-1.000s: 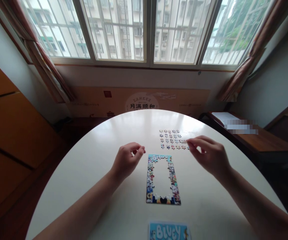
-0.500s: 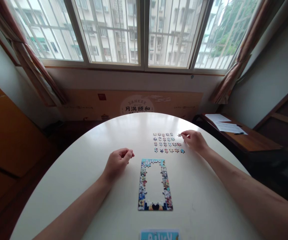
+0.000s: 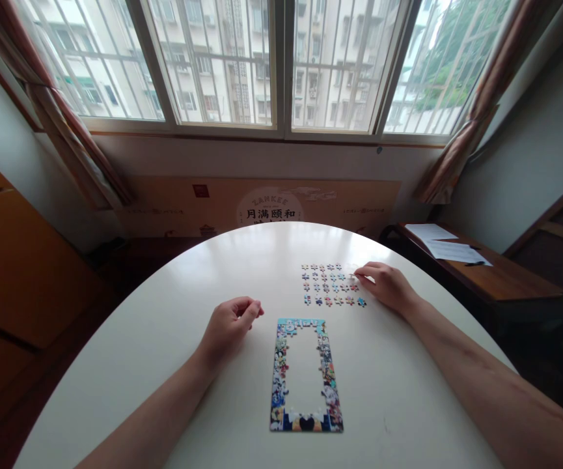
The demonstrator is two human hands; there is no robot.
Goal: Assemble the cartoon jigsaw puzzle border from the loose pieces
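Laid flat on a white table (image 3: pixel 164 365): an assembled rectangular jigsaw border (image 3: pixel 279 391), hollow at the centre, light blue with white lettering on top, multicoloured down the sides, dark heart at the bottom. Spread in four rows beyond: small loose pieces (image 3: pixel 329 301). At the right hand's (image 3: pixel 383 283) fingertips: one piece (image 3: pixel 352 277).

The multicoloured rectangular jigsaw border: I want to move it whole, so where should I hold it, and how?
Probably by the long outer edges of the jigsaw border, left hand from the left, right hand from the right. It lies flat, thin and hollow-centred on the white table, so sliding with light inward pressure seems safer than lifting.
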